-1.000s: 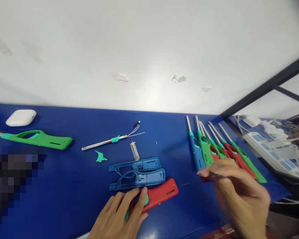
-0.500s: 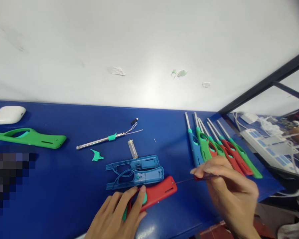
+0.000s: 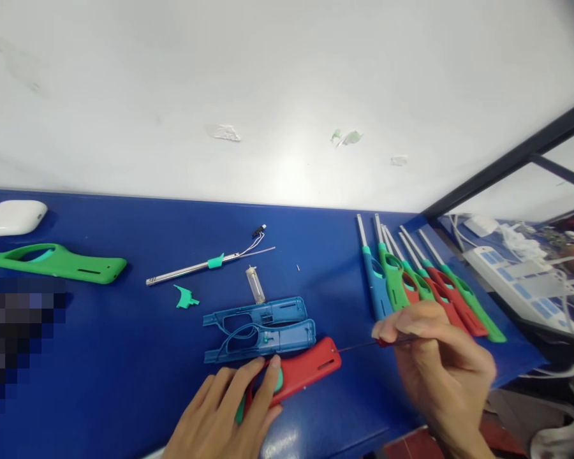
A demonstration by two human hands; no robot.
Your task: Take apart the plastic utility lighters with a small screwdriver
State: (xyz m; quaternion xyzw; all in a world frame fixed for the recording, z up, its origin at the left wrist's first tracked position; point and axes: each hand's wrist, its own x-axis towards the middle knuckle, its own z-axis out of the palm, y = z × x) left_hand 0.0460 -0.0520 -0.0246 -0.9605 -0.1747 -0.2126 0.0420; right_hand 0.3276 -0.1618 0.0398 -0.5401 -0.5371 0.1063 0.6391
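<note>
My left hand (image 3: 229,408) is closed on a red gas lighter (image 3: 310,368) and holds it down on the blue table; its green trigger shows between the fingers. Pinched in my right hand (image 3: 440,370) is a thin screwdriver (image 3: 358,347), its handle mostly hidden by the fingers. The shaft's tip is at the hole in the butt end of the red lighter. Just behind lie two blue lighter handle halves (image 3: 287,335), with a clear fuel tank (image 3: 255,285) touching or close to them. Farther back are a metal lighter tube (image 3: 186,271) with wires and a loose green trigger (image 3: 185,297).
Several blue, green and red lighters (image 3: 377,287) lie in a row at the right. A green lighter (image 3: 86,268) and a white case (image 3: 14,217) are at the left. A tiny pin (image 3: 298,268) lies mid-table. A white power strip (image 3: 521,287) sits beyond the black frame (image 3: 488,159).
The view has shifted slightly. My right hand is a touch farther right and the screwdriver tip is still at the lighter's end; my left hand keeps its hold.
</note>
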